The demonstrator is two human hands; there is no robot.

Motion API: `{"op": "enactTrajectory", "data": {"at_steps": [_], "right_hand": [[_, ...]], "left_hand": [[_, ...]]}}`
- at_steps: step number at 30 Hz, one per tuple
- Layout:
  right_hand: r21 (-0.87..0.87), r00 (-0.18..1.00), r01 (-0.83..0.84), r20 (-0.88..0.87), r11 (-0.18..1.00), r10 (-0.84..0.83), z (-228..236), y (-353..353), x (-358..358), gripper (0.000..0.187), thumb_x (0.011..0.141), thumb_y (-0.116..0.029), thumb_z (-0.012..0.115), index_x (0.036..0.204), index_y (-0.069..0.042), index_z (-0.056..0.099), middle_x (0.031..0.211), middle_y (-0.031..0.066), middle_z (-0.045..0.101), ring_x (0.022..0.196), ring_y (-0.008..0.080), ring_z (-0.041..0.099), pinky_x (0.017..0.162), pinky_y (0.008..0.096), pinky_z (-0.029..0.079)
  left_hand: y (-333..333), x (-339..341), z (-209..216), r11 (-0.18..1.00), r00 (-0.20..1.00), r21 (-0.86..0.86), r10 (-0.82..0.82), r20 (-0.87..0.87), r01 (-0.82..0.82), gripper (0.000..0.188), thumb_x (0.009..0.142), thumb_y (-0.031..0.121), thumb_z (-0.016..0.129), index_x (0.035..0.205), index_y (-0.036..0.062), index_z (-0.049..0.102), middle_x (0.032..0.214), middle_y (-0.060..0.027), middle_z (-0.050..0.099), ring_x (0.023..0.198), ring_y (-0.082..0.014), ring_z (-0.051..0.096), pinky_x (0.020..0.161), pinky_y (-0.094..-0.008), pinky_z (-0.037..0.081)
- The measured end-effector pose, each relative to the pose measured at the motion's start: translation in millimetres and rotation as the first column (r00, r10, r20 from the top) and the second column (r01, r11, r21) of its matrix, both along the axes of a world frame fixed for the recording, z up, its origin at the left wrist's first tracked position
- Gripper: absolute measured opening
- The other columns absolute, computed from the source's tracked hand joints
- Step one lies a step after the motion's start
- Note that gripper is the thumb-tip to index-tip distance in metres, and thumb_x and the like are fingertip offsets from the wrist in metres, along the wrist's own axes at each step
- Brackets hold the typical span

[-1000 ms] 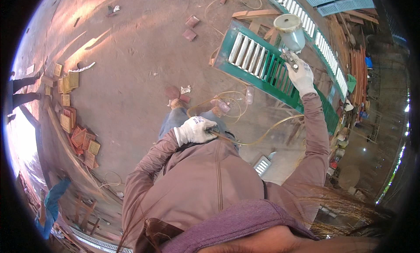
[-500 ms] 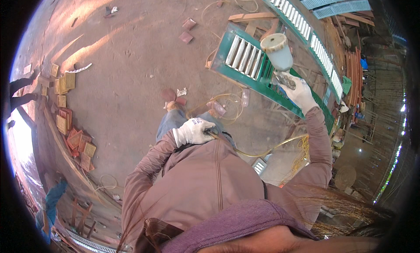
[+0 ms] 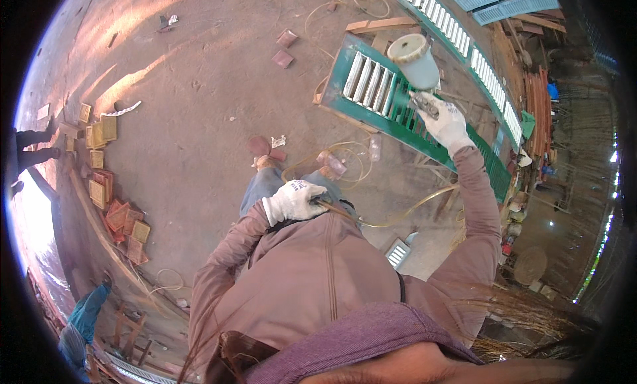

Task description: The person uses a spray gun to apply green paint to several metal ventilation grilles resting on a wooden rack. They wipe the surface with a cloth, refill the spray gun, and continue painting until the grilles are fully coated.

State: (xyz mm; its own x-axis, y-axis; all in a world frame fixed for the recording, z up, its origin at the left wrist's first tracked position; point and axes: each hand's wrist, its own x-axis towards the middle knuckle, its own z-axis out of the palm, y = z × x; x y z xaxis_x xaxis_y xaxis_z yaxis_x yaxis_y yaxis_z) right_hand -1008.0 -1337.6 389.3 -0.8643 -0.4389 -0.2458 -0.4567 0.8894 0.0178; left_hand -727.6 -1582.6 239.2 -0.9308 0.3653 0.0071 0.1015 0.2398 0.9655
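Note:
My right hand [image 3: 446, 126], in a white glove, is wrapped round a paint spray gun [image 3: 418, 65] with a pale cup on top. The gun is above a louvred shutter [image 3: 371, 120] with a green frame. Several of its slats at the left end are white, and those towards the right are green. At my waist, my gloved left hand [image 3: 292, 201] is closed round a yellowish hose [image 3: 415, 208], which runs across to the right below my right arm.
Another green-framed shutter with white slats [image 3: 464, 45] lies beyond. Blue louvred panels [image 3: 517, 12] are at the far right. Small wooden blocks [image 3: 103, 132] lie on the floor at left, near a person's legs [image 3: 36, 148]. A hose [image 3: 361, 165] coils near my feet.
My right hand and the spray gun have moved a little away from me and to the left along the shutter. The hose has shifted with it. My left hand stays at my waist.

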Motion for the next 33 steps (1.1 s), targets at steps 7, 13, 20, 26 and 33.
{"op": "enactTrajectory", "data": {"at_steps": [7,13,20,26,33], "right_hand": [[-0.042,0.989,-0.034,0.141,0.999,0.039,22,3,26,0.045,0.085,-0.036,0.066,0.127,-0.020,0.059,0.116,0.0122,0.065,0.108,0.0304,0.060,0.093,0.0407,0.048],[0.015,0.995,-0.016,-0.094,1.000,0.017,3,-19,3,0.044,0.086,-0.032,0.068,0.128,-0.021,0.060,0.110,0.0118,0.068,0.104,0.0318,0.063,0.091,0.0408,0.049],[-0.061,0.978,-0.071,-0.201,0.996,0.057,-8,-27,-14,0.044,0.087,-0.038,0.062,0.128,-0.023,0.059,0.114,0.0120,0.067,0.105,0.0312,0.062,0.091,0.0421,0.048],[-0.098,0.991,0.003,0.133,0.995,0.010,6,-15,6,0.042,0.086,-0.036,0.065,0.123,-0.017,0.063,0.116,0.0108,0.066,0.109,0.0301,0.060,0.094,0.0388,0.047],[-0.130,0.995,-0.076,0.050,0.989,0.083,9,-16,13,0.042,0.085,-0.033,0.068,0.124,-0.019,0.062,0.116,0.0102,0.066,0.107,0.0301,0.061,0.093,0.0388,0.048]], "left_hand": [[-1,3,-3,0.998,1.000,0.058,-0.006,0.023,0.004,0.018,0.076,0.017,0.070,0.090,0.0053,0.066,0.077,-0.0155,0.065,0.072,-0.0332,0.064,0.063,-0.0388,0.050],[0,2,-2,0.999,1.000,0.050,-0.004,-0.015,0.004,0.018,0.077,0.018,0.070,0.089,0.0054,0.066,0.076,-0.0159,0.065,0.070,-0.0337,0.064,0.062,-0.0397,0.050],[-1,6,-5,1.000,1.000,0.003,-0.009,0.002,0.009,0.019,0.078,0.019,0.070,0.091,0.0061,0.066,0.076,-0.0151,0.065,0.070,-0.0333,0.064,0.062,-0.0405,0.050],[-4,8,-7,0.998,1.000,0.052,0.022,-0.012,-0.022,0.018,0.078,0.018,0.070,0.090,0.0054,0.066,0.077,-0.0149,0.066,0.071,-0.0332,0.065,0.063,-0.0397,0.050],[-7,5,1,0.996,1.000,0.084,-0.005,0.002,0.005,0.018,0.078,0.019,0.070,0.089,0.0051,0.066,0.077,-0.0161,0.065,0.071,-0.0336,0.064,0.063,-0.0397,0.050]]}}
